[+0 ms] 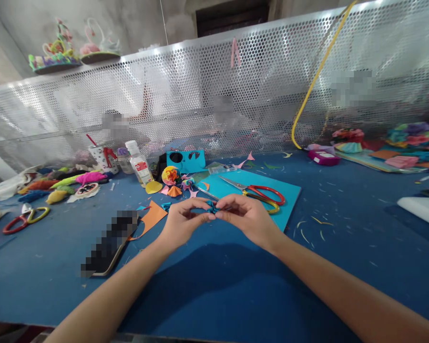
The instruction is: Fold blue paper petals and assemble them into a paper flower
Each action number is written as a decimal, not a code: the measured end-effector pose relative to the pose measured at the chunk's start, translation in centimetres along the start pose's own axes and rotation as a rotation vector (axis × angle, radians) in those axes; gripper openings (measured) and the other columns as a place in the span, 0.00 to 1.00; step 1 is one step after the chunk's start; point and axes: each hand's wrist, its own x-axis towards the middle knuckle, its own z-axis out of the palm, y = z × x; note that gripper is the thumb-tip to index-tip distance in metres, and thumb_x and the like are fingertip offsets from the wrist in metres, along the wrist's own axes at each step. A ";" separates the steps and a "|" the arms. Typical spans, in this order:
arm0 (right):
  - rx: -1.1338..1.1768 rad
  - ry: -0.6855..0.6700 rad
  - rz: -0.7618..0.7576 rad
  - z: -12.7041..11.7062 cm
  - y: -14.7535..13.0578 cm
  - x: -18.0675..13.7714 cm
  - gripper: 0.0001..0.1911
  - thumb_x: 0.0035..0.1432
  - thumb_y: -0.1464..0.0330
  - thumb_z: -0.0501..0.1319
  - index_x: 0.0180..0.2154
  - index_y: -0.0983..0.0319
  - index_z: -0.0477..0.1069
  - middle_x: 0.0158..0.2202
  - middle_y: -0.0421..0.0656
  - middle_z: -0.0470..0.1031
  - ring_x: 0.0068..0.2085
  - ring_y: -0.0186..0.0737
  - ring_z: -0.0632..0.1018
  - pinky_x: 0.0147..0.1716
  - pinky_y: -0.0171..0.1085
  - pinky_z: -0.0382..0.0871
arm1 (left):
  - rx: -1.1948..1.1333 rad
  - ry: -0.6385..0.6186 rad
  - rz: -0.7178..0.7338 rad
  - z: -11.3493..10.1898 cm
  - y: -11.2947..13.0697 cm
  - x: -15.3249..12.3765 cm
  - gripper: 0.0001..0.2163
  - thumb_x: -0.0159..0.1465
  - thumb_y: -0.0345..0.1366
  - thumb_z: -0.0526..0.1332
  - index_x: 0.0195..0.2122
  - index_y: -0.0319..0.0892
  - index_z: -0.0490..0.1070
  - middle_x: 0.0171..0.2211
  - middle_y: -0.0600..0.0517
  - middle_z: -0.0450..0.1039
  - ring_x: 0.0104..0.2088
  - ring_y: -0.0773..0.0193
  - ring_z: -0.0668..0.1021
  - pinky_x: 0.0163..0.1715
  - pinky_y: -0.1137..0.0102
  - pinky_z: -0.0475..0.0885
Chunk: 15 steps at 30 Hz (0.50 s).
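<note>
Both my hands meet over the middle of the blue table (pixel 218 286). My left hand (pixel 184 221) and my right hand (pixel 245 214) pinch a small folded teal paper piece (pixel 212 207) between their fingertips, fingers closed on it. Just behind the hands lies a teal paper sheet (pixel 289 195) with red-and-yellow handled scissors (pixel 262 194) on it. An orange paper scrap (pixel 153 215) lies left of my left hand.
A phone (pixel 109 245) lies at the left front. A glue bottle (pixel 140 164), colourful paper flowers (pixel 171 176) and a teal cut-out (pixel 186 161) stand behind. Another pair of scissors (pixel 23 219) lies far left. A perforated metal screen (pixel 214 95) walls the back. Paper crafts (pixel 407 143) pile at the right.
</note>
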 end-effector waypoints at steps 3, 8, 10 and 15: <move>0.038 0.010 0.014 0.1 0.1 0.0 0.09 0.45 0.65 0.66 0.28 0.60 0.69 0.28 0.39 0.74 0.32 0.36 0.77 0.34 0.37 0.73 | -0.072 -0.009 -0.035 0.1 0.0 0.1 0.06 0.49 0.31 0.67 0.27 0.38 0.73 0.33 0.51 0.74 0.26 0.68 0.76 0.28 0.71 0.75; 0.051 -0.044 -0.017 0.1 0.3 -0.1 0.08 0.46 0.67 0.65 0.28 0.60 0.66 0.29 0.39 0.74 0.33 0.36 0.76 0.35 0.37 0.72 | -0.096 0.003 -0.067 0.2 0.1 0.1 0.06 0.49 0.31 0.66 0.29 0.38 0.74 0.33 0.51 0.73 0.28 0.68 0.75 0.27 0.71 0.76; -0.001 -0.051 -0.065 0.0 0.2 -0.1 0.05 0.49 0.68 0.63 0.29 0.60 0.68 0.30 0.40 0.73 0.34 0.36 0.76 0.35 0.37 0.72 | -0.090 0.014 -0.074 0.2 0.3 0.2 0.06 0.50 0.31 0.66 0.29 0.37 0.74 0.34 0.50 0.73 0.29 0.68 0.75 0.27 0.72 0.76; -0.185 -0.015 -0.181 -0.1 0.0 -0.3 0.02 0.53 0.70 0.59 0.30 0.60 0.70 0.30 0.40 0.73 0.33 0.36 0.74 0.32 0.36 0.70 | -0.118 -0.030 -0.067 0.2 0.4 0.3 0.07 0.46 0.31 0.68 0.27 0.37 0.74 0.35 0.50 0.71 0.30 0.67 0.75 0.25 0.73 0.76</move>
